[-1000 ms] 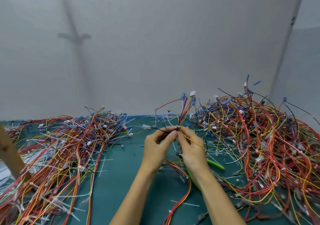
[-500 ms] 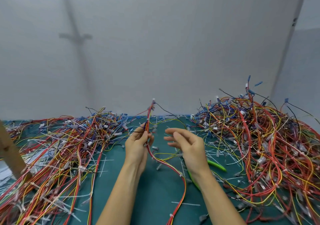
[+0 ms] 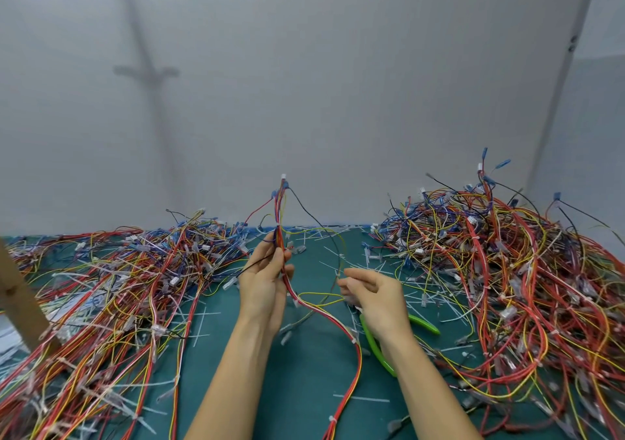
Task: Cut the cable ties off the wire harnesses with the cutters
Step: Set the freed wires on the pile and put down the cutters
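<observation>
While the left hand [image 3: 267,282] grips the wire harness [image 3: 279,209] upright over the mat [image 3: 304,389], the right hand [image 3: 375,294] hovers beside it, fingers loosely curled, empty. The green-handled cutters [image 3: 378,351] lie under the right wrist.

Red, yellow, blue and black wires [image 3: 507,287] against a teal tabletop [image 3: 304,389]; cutters [image 3: 374,346] show lime-green handles, loose ties [image 3: 362,398] white, the wall [image 3: 304,84] pale grey.
</observation>
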